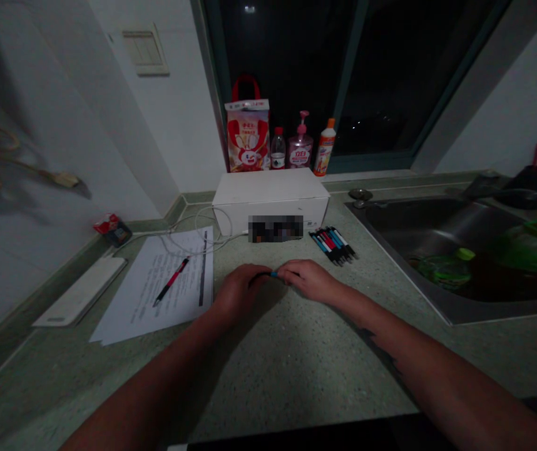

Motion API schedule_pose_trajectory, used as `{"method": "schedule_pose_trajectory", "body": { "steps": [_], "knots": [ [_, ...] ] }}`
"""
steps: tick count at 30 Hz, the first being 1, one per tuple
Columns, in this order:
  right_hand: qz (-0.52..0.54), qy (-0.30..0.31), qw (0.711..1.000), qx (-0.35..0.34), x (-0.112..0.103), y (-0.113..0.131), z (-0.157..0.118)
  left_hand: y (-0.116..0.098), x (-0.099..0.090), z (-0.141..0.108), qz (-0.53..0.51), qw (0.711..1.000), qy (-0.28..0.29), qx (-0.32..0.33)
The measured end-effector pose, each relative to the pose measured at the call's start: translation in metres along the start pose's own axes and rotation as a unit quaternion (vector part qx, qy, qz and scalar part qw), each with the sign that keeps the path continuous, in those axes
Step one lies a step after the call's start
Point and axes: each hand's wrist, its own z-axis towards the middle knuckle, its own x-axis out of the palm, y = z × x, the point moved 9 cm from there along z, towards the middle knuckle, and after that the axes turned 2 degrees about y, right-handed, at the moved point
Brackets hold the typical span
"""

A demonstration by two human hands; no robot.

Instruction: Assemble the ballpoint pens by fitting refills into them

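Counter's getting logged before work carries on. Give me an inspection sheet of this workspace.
Surface: speckled stone countertop, dimly lit.
Job's things: dark pen with a blue section, held between the hands; row of pens lying beside the box.
Clutter: printed papers with a red pen on them; white box; flat white board; red packet.
Hands: left hand and right hand both grip the dark pen, close together.
Cables: white cable looped over the top of the papers, reaching the box.
Surroundings: steel sink with green items; bottles and a bag by the dark window.
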Motion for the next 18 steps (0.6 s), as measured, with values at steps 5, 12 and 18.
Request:
{"method": "schedule_pose_trajectory", "body": {
  "steps": [5, 12, 18],
  "knots": [
    [-0.038, -0.071, 0.997, -0.015, -0.014, 0.003, -0.002, 0.003, 0.003, 0.000, 0.007, 0.999, 0.025, -0.033],
    [-0.121, -0.129, 0.984, -0.037, -0.029, 0.006, -0.006, 0.010, 0.000, 0.001, 0.036, 0.996, 0.028, -0.073],
    [-0.137, -0.223, 0.965, 0.008, -0.052, -0.005, -0.012, 0.018, -0.013, 0.003, 0.088, 0.990, 0.000, -0.112]
  ]
}}
